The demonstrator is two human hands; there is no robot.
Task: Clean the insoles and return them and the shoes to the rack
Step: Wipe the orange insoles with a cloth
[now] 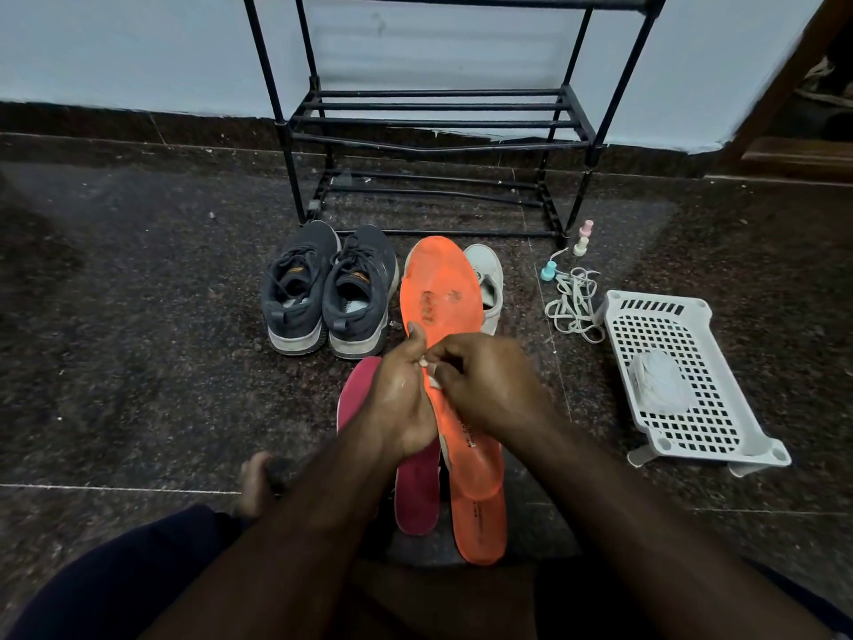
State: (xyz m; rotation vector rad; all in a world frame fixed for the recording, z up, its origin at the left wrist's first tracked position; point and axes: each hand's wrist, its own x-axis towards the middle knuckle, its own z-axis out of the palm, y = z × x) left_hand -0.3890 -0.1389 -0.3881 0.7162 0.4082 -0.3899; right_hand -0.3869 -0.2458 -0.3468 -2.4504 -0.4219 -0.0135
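While the orange insole [438, 293] is gripped upright at mid-scene by the left hand [400, 408], a small white wipe [427, 364] is pinched against it by the right hand [484, 385]. Grey shoes [327, 293] stand far left; the black rack [438, 117] beyond.

Dim, even indoor light, soft shadows, wide-angle bending at the edges, slight blur toward the corners.

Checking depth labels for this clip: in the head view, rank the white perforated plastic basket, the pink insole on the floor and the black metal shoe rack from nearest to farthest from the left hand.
1. Pink insole on the floor, just below the left hand.
2. White perforated plastic basket, off to the right.
3. Black metal shoe rack, ahead by the wall.
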